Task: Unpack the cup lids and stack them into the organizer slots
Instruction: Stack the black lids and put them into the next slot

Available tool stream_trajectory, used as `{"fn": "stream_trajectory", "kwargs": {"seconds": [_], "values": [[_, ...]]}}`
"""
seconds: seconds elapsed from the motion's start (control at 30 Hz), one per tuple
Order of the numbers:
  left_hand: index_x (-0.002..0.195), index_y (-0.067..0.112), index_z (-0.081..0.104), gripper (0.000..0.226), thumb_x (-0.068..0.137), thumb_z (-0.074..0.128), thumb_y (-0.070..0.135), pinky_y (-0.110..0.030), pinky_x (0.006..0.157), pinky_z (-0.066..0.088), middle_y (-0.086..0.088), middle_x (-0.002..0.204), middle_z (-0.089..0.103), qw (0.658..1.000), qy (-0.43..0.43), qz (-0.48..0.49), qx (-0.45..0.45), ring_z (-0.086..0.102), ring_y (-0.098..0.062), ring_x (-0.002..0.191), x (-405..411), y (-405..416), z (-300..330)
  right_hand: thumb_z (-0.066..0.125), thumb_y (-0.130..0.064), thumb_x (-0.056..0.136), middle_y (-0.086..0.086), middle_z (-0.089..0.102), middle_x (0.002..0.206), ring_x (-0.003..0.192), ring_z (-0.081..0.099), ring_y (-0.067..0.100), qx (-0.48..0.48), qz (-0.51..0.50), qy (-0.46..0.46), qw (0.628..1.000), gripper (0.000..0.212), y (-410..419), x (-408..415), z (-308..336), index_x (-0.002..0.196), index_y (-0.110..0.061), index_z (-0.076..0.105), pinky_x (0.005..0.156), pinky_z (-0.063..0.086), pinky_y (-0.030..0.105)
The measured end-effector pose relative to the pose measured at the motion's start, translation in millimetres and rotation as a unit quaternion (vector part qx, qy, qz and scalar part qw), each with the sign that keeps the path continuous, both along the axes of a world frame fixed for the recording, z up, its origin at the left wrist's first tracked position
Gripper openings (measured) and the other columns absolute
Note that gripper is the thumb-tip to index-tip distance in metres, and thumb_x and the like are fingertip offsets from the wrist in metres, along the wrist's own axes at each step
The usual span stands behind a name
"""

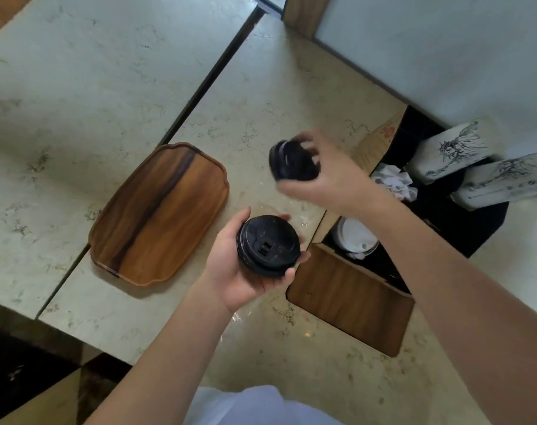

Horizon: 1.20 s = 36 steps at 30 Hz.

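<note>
My left hand (230,271) cradles a short stack of black cup lids (268,245) above the marble counter, fingers curled around its rim. Higher up, my right hand (328,179) grips a second, tilted and motion-blurred stack of black lids (291,162). To the right, a recessed wooden organizer (347,302) is sunk into the counter. One of its slots holds white lids (354,236).
A wooden tray (159,213) lies on the counter to the left. Stacks of printed paper cups (451,151) lean in the dark far compartment, beside crumpled white wrapping (394,179). A dark gap (212,78) splits the counter slabs. A white wall stands behind.
</note>
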<state>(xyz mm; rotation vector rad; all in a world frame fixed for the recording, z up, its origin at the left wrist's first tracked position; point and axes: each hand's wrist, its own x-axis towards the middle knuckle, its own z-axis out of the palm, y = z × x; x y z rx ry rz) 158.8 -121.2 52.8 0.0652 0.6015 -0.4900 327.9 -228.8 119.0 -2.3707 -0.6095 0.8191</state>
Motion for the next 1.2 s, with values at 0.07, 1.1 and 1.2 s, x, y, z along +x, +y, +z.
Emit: {"fn": "stream_trajectory", "kwargs": {"seconds": [0.07,1.1,1.2], "values": [[0.123,0.018,0.070,0.056,0.094,0.050,0.061,-0.040,0.070,0.058,-0.018,0.119,0.068,0.998,-0.037,-0.042,-0.002,0.067,-0.038,0.103,-3.4,-6.6,8.0,0.080,-0.057,0.065,-0.021,0.055,0.119,0.099,0.056,-0.012,0.029,0.063,0.005,0.998,0.081,-23.9,-40.6,27.8,0.133,-0.041,0.039,0.075,0.043,0.000],[0.136,0.013,0.063,0.075,0.086,0.062,0.069,-0.066,0.098,0.045,-0.020,0.136,0.064,0.955,-0.130,-0.258,0.073,0.060,-0.044,0.124,-100.7,-134.6,82.1,0.081,-0.021,0.076,-0.030,0.027,0.153,0.138,0.031,-0.002,0.041,0.075,0.024,0.996,0.098,-211.6,-237.5,75.2,0.149,-0.051,0.023,0.109,0.036,0.027],[0.126,0.011,0.069,0.049,0.091,0.068,0.046,-0.059,0.095,0.049,-0.017,0.123,0.070,0.940,-0.178,-0.258,0.136,0.066,-0.038,0.116,-105.3,-140.5,79.6,0.080,-0.020,0.079,-0.029,0.025,0.156,0.142,0.027,-0.005,0.077,0.055,0.053,0.994,0.099,-224.0,-242.4,67.0,0.153,-0.047,0.021,0.113,0.035,0.024]]}}
